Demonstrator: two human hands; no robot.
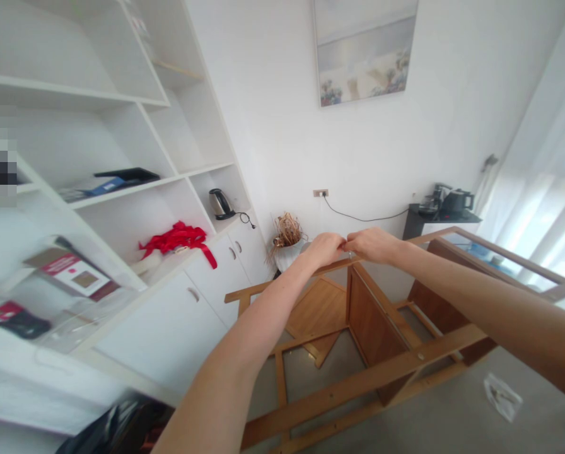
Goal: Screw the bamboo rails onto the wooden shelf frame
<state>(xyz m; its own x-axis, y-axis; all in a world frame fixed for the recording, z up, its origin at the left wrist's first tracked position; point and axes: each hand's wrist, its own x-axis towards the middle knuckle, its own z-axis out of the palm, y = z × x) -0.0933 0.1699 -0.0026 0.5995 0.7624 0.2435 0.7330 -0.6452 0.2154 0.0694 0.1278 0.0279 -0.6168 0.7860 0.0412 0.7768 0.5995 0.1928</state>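
A brown wooden furniture frame [311,400] with rails, posts and inner panels lies in front of me. Both my arms reach across to its far rail. My left hand [327,248] is closed just above that rail, its fingertips against those of the other hand. My right hand [370,244] is closed too, fingers bent and pinched together. A tiny shiny piece [350,255] shows under the fingertips at the rail, too small to name. Whatever sits between the fingers is hidden. Below the hands, an upright wooden panel [374,315] joins the rails.
On the grey floor lie a loose wooden panel [320,302] and a clear plastic bag [502,396] with small parts. White shelves [122,104] on the left hold a kettle [221,203] and red ribbon [181,238]. A planter [289,255] and a dark-topped cabinet [446,221] stand behind.
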